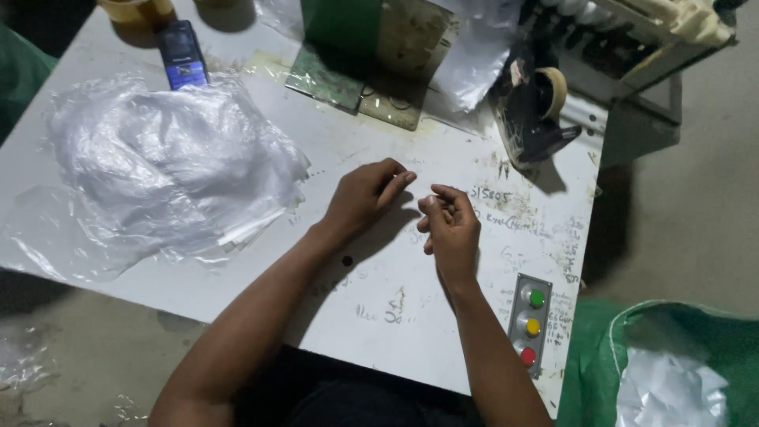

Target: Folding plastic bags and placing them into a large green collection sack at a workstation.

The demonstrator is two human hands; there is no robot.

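While hands (pixel 411 209) meet, plastic bags (pixel 170 158) — leftward

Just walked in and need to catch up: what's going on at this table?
A person sits at a white table with both hands close together above its middle. The left hand and right hand have fingers curled; whether they pinch anything is too small to tell. A heap of clear plastic bags lies left, a tape dispenser sits beyond.
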